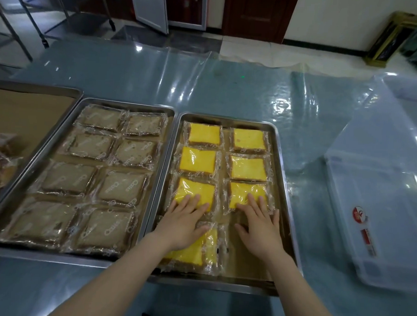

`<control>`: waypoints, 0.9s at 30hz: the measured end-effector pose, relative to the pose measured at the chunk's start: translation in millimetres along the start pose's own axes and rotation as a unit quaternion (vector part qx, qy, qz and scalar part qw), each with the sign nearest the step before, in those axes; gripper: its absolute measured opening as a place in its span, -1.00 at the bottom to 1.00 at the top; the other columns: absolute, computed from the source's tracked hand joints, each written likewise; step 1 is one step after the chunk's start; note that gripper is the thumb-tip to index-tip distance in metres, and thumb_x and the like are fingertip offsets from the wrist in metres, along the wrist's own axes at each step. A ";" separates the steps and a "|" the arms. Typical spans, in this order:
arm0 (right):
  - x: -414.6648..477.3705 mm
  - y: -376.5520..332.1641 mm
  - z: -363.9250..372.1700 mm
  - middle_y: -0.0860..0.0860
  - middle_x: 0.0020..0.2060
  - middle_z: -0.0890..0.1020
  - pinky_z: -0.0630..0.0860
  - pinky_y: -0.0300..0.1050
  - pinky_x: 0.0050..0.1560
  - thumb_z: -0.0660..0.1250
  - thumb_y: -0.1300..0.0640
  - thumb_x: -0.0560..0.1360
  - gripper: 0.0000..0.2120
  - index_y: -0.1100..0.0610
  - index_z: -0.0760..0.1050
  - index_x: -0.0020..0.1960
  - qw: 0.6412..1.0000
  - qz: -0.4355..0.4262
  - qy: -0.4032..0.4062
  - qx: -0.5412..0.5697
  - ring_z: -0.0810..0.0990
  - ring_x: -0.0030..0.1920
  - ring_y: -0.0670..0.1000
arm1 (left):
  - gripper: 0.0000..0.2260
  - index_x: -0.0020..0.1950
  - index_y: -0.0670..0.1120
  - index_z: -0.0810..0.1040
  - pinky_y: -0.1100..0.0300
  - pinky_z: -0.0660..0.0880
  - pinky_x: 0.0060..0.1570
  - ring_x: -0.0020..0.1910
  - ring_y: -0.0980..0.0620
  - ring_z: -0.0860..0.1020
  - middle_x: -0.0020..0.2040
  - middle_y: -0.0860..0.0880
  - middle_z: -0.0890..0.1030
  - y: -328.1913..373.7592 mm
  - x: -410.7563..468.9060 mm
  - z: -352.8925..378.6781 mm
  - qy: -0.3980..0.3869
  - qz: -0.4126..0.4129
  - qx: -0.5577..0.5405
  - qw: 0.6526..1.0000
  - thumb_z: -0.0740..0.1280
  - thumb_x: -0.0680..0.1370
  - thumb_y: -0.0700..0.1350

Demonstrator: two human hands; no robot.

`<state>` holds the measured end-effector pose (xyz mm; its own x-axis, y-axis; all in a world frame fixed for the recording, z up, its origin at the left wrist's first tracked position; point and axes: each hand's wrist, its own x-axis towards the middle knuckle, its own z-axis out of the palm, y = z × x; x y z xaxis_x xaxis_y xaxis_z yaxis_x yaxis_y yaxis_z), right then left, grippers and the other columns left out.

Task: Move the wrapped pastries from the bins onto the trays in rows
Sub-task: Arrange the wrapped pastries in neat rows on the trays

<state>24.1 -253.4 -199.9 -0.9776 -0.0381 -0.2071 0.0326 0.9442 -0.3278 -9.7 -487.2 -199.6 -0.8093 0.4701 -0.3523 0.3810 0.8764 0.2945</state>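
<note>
wrapped pastries (pixel 197 163) lie in rows on the right tray (pixel 282 175): light, soft, in slick film (best lifted by the edges, not squeezed). left hand (pixel 184 222) and right hand (pixel 259 222) lie flat, each grip spread, fingertips pressing third-row packets, clasping nothing.

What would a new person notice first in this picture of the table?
The bright yellow wrapped pastries in the right tray stand out first: seven in two columns, the near right place bare. Both hands lie flat on the third row, the left hand on the left pastry and the right hand on the right one. Beside it, the middle tray holds eight brown wrapped pastries, and a clear plastic bin sits at the right.
</note>
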 end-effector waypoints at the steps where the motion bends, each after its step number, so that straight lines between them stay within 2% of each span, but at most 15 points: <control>1: 3.1 -3.3 -2.7 -0.13 0.53 -0.13 -0.40 0.22 0.36 0.19 -0.13 0.55 -0.54 -0.23 0.19 0.42 1.000 0.006 -0.009 -0.004 -0.36 0.48 0.00 | -0.41 0.50 0.18 -0.21 0.03 -0.36 0.33 0.41 0.07 -0.37 0.49 0.07 -0.32 -0.8 1.1 0.0 -0.004 0.002 -0.003 1.000 -0.02 0.56 0.29; 3: 3.9 -11.8 -6.0 -0.15 0.51 -0.04 -0.39 0.18 0.36 0.21 -0.13 0.54 -0.56 -0.20 0.25 0.40 1.000 0.014 0.014 0.000 -0.30 0.51 0.03 | -0.40 0.50 0.18 -0.22 0.05 -0.36 0.34 0.41 0.08 -0.39 0.47 0.09 -0.34 -0.8 0.6 -0.6 -0.004 0.008 -0.021 1.000 -0.01 0.57 0.28; 4: 0.6 -16.7 -6.4 -0.17 0.49 0.07 -0.30 0.14 0.42 0.22 -0.10 0.54 -0.58 -0.17 0.29 0.38 0.998 0.015 0.053 0.015 -0.17 0.54 0.05 | -0.40 0.51 0.17 -0.19 0.07 -0.33 0.36 0.42 0.09 -0.37 0.47 0.10 -0.32 -0.5 -1.3 -0.7 0.005 0.014 -0.044 0.999 0.02 0.57 0.26; 5: -4.7 -22.4 -6.3 -0.18 0.44 0.22 -0.10 0.08 0.47 0.25 -0.05 0.53 -0.61 -0.13 0.36 0.35 0.994 0.015 0.100 0.039 0.03 0.52 0.08 | -0.41 0.52 0.15 -0.14 0.09 -0.29 0.39 0.44 0.11 -0.32 0.48 0.12 -0.27 0.0 -4.5 -1.3 0.022 0.016 -0.080 0.996 0.05 0.57 0.24; 6: -10.5 -27.8 -5.0 -0.19 0.34 0.35 0.14 -0.04 0.42 0.28 0.00 0.51 -0.65 -0.10 0.42 0.29 0.989 0.019 0.132 0.071 0.25 0.43 0.04 | -0.43 0.52 0.15 -0.08 0.12 -0.23 0.41 0.46 0.13 -0.26 0.50 0.12 -0.19 -0.4 -9.1 -2.1 0.043 0.015 -0.119 0.992 0.08 0.58 0.21; 7: -16.2 -32.9 -2.2 -0.21 0.22 0.42 0.30 -0.14 0.31 0.30 0.03 0.49 -0.68 -0.10 0.45 0.24 0.984 0.028 0.136 0.108 0.37 0.30 -0.05 | -0.45 0.52 0.14 0.00 0.15 -0.19 0.41 0.47 0.16 -0.19 0.52 0.13 -0.10 -2.2 -14.7 -2.9 0.061 0.014 -0.147 0.987 0.10 0.58 0.18; 8: -21.4 -38.2 1.7 -0.23 0.14 0.43 0.39 -0.18 0.21 0.32 0.03 0.49 -0.69 -0.12 0.45 0.22 0.981 0.039 0.114 0.149 0.40 0.21 -0.12 | -0.49 0.51 0.14 0.07 0.18 -0.17 0.41 0.48 0.16 -0.11 0.52 0.12 -0.01 -5.2 -21.5 -3.3 0.073 0.015 -0.148 0.986 0.12 0.59 0.16; 10: -30.1 -46.8 9.4 -0.23 0.12 0.45 0.49 -0.13 0.15 0.33 -0.01 0.50 -0.65 -0.15 0.42 0.27 0.973 0.066 0.028 0.219 0.44 0.15 -0.16 | -0.54 0.48 0.14 0.18 0.23 -0.17 0.39 0.48 0.14 0.04 0.50 0.11 0.13 -11.9 -36.1 -1.8 0.086 0.025 -0.107 0.990 0.18 0.59 0.08; 12: -34.1 -49.9 14.0 -0.20 0.14 0.47 0.50 -0.08 0.18 0.35 -0.01 0.50 -0.61 -0.14 0.40 0.31 0.966 0.079 -0.021 0.246 0.45 0.15 -0.15 | -0.54 0.46 0.15 0.24 0.26 -0.14 0.39 0.44 0.14 0.19 0.45 0.11 0.28 -15.9 -47.9 -2.2 0.104 0.040 -0.108 0.988 0.25 0.57 0.02; 14: -34.2 -50.6 14.3 -0.15 0.08 0.52 0.53 -0.09 0.13 0.38 0.02 0.49 -0.70 -0.11 0.45 0.20 0.963 0.089 -0.029 0.254 0.50 0.08 -0.13 | -0.55 0.42 0.15 0.31 0.28 -0.08 0.39 0.36 0.17 0.31 0.37 0.15 0.40 -15.1 -52.9 -4.8 0.122 0.046 -0.132 0.983 0.31 0.54 -0.02; 17: -34.4 -50.2 11.4 -0.12 -0.08 0.57 0.55 -0.19 -0.09 0.37 0.06 0.50 -0.87 -0.10 0.45 -0.03 0.959 0.098 -0.045 0.263 0.55 -0.09 -0.13 | -0.61 0.33 0.12 0.43 0.26 0.09 0.35 0.26 0.23 0.34 0.29 0.17 0.47 -13.6 -52.2 -7.2 0.135 0.004 -0.180 0.974 0.36 0.51 -0.03; 19: -37.0 -49.1 10.6 -0.10 -0.13 0.59 0.52 -0.25 -0.20 0.34 0.10 0.52 -0.89 -0.08 0.44 -0.05 0.948 0.110 -0.041 0.294 0.57 -0.16 -0.15 | -0.64 0.29 0.14 0.46 0.25 0.13 0.34 0.17 0.30 0.30 0.24 0.19 0.48 -12.9 -52.9 -7.0 0.134 -0.014 -0.202 0.970 0.38 0.50 -0.03; 23: -44.9 -31.3 0.3 -0.08 -0.04 0.59 0.50 -0.20 -0.15 0.26 0.17 0.56 -0.83 0.02 0.44 0.14 0.946 0.178 0.018 0.271 0.56 -0.11 -0.10 | -0.69 0.23 0.12 0.49 0.14 0.23 0.38 0.13 0.30 0.35 0.18 0.22 0.47 -15.6 -57.9 -7.5 0.144 -0.016 -0.205 0.968 0.37 0.51 -0.11; 25: -50.8 -17.9 -10.5 -0.03 -0.01 0.59 0.53 -0.08 -0.11 0.20 0.26 0.56 -0.74 0.05 0.43 0.20 0.958 0.207 0.073 0.185 0.55 -0.05 -0.01 | -0.67 0.25 0.10 0.48 0.18 0.21 0.38 0.17 0.28 0.36 0.25 0.16 0.48 -17.9 -59.9 -8.5 0.146 -0.015 -0.179 0.973 0.36 0.51 -0.13; 27: -56.6 -8.3 -18.9 0.06 0.15 0.54 0.50 0.00 0.05 0.19 0.37 0.49 -0.60 0.08 0.43 0.27 0.965 0.197 0.162 0.055 0.47 0.14 0.09 | -0.64 0.29 0.09 0.45 0.19 0.16 0.38 0.24 0.21 0.37 0.29 0.14 0.48 -17.0 -59.9 -8.2 0.141 -0.013 -0.147 0.979 0.34 0.52 -0.13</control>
<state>75.3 -252.9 -168.0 -0.8980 0.4380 -0.0425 0.4198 0.8237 -0.3812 28.6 -531.0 -176.2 -0.9243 0.3637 -0.1153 0.2469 0.8005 0.5461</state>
